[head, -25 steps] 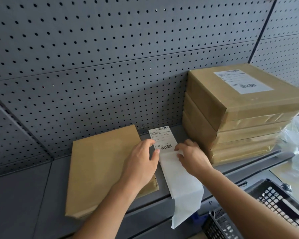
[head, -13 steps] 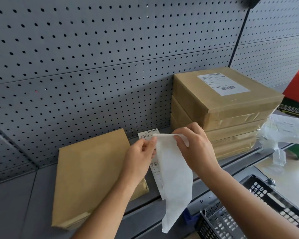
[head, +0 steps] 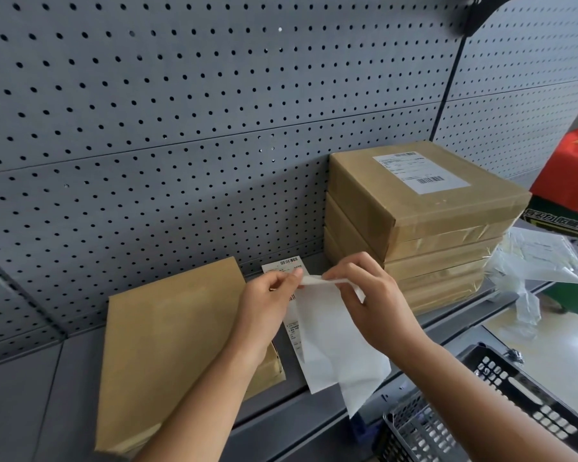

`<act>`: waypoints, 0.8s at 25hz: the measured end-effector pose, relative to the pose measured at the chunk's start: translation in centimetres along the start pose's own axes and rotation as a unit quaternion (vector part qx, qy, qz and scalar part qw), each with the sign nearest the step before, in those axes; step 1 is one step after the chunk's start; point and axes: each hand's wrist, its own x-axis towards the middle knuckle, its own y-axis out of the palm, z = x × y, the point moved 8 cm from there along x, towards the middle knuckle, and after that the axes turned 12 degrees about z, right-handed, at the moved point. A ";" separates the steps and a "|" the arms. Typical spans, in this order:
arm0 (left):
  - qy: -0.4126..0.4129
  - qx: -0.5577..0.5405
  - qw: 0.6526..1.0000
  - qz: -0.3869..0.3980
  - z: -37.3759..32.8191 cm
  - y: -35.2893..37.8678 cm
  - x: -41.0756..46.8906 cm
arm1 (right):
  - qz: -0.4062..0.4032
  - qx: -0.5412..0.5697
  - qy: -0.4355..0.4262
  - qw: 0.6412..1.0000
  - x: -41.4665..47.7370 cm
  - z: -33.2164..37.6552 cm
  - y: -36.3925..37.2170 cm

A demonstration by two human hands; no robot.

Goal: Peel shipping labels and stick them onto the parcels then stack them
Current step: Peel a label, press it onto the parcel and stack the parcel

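Parcel stack [head: 424, 225] right of hands, black basket [head: 501, 415] below.

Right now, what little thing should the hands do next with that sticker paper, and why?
Probably keep pulling the white backing sheet away with the right hand while the left hand pinches the label. Both hands grip the strip's top edge, and the bare parcel beside them has no label.

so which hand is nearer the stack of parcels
Right. The right hand pinches the label strip just in front of the stack, near its lower left corner. The left hand is further left, over the unlabelled parcel.
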 end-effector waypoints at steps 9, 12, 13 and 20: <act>0.046 0.035 0.998 0.019 0.1 0.3 0.5 | 0.121 0.158 0.075 0.977 -0.4 -1.9 0.3; 0.063 0.052 0.995 0.053 -0.1 1.2 0.3 | 0.087 0.062 0.064 0.992 0.3 -1.3 0.1; 0.068 0.054 0.994 0.066 -0.2 1.5 0.2 | 0.088 0.039 0.053 0.994 0.5 -0.8 0.3; 0.090 0.054 0.989 0.101 -0.4 2.1 -0.4 | 0.074 -0.054 0.040 0.995 0.9 0.4 0.3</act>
